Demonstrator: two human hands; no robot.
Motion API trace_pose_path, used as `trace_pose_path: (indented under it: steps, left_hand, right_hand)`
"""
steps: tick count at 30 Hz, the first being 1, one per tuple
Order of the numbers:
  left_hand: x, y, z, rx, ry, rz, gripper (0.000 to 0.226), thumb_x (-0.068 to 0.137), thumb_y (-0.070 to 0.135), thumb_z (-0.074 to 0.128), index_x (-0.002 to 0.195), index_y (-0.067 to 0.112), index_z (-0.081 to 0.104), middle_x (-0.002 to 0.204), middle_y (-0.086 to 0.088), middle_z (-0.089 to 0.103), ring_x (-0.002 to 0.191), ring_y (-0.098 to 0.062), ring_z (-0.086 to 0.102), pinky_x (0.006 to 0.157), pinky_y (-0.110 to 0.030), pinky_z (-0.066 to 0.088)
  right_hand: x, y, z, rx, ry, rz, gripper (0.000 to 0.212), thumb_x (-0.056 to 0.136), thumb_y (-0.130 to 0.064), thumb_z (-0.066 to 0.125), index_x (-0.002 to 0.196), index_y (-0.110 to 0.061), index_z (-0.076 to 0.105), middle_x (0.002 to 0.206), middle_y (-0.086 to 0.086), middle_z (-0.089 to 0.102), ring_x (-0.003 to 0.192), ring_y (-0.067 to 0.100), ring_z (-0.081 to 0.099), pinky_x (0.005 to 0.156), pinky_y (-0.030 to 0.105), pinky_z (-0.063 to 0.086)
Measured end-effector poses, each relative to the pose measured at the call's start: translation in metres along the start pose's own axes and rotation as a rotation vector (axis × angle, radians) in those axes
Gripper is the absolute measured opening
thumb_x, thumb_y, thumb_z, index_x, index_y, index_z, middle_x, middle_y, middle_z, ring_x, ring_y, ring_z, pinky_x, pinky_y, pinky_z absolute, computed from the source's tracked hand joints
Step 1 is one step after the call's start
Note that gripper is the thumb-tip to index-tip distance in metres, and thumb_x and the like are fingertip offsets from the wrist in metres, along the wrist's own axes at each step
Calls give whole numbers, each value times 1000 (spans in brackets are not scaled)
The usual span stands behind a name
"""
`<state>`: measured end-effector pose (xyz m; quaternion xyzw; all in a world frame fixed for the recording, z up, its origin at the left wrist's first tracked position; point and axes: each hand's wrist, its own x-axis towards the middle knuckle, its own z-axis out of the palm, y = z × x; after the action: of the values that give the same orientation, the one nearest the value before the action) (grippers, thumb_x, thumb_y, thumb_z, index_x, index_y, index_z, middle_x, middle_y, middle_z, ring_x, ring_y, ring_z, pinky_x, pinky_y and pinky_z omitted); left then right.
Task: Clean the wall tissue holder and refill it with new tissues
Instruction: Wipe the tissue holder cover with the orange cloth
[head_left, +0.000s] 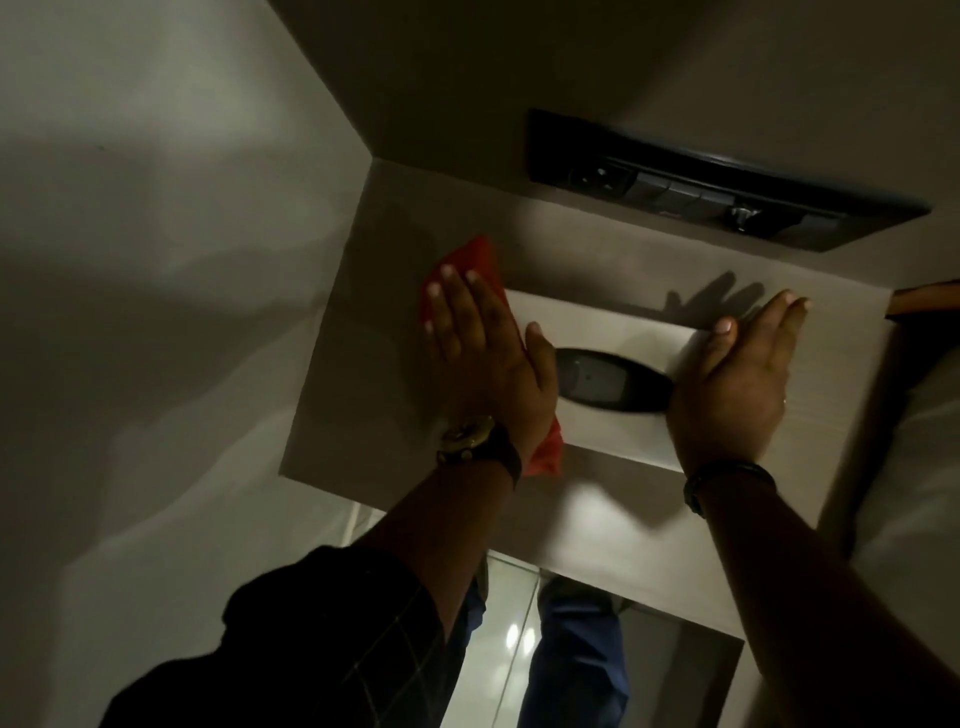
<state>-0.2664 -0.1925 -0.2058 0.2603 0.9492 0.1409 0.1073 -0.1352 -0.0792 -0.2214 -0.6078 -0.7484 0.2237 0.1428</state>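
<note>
The wall tissue holder (613, 332) is a pale metal plate set into the beige wall, with a dark oval slot (602, 382) in its middle. No tissue shows in the slot. My left hand (478, 353) lies flat on a red cloth (480, 257), pressing it against the holder's left edge and the wall beside it. The cloth sticks out above my fingers and below my wrist. My right hand (743, 379) is flat with fingers together on the holder's right side, holding nothing.
A black panel with switches and sockets (717, 182) is set in the wall above the holder. A wall corner runs on the left. Below, a recess (675, 675) opens in the wall, and glossy floor tiles (509, 623) and my legs show.
</note>
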Motion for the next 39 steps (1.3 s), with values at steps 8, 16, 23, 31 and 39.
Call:
trace_pose_path:
  steps: [8, 16, 23, 31, 39]
  left_hand:
    - [-12, 35, 14, 79, -107, 272, 72, 94, 41, 32, 150, 1, 13, 159, -20, 8, 148, -37, 2, 118, -52, 7]
    - [-30, 54, 27, 126, -158, 554, 75, 91, 43, 36, 150, 3, 14, 160, -16, 9, 148, -33, 0, 118, -50, 7]
    - [-28, 51, 19, -90, -161, 597, 66, 94, 36, 33, 149, 1, 20, 158, -19, 15, 148, -34, 7, 117, -52, 11]
    - [27, -59, -25, -109, -180, 246, 60, 97, 27, 32, 150, 7, 13, 160, -19, 6, 147, -37, 0, 118, -55, 9]
    - [29, -66, -13, 37, -192, 540, 56, 100, 27, 31, 151, 12, 11, 159, -20, 6, 147, -40, 2, 118, -55, 10]
  right_hand:
    - [2, 0, 0, 144, 13, 69, 62, 108, -35, 29, 159, -4, 14, 168, 17, 11, 149, 18, 18, 99, -11, 2]
    - [10, 1, 2, 226, 26, 137, 58, 109, -28, 28, 158, -1, 15, 167, 20, 12, 155, 30, 14, 98, -11, -5]
    - [14, 11, -4, 233, -8, 110, 64, 105, -36, 25, 158, -1, 17, 167, 18, 15, 156, 27, 12, 120, 19, 5]
    - [-13, -41, -8, -88, -15, -254, 68, 102, -53, 36, 156, -14, 26, 167, 17, 15, 153, 44, 8, 114, 69, -2]
    - [-56, -55, 22, -398, -257, -601, 64, 107, -47, 26, 160, -12, 21, 167, 17, 15, 154, 44, 11, 118, 66, 2]
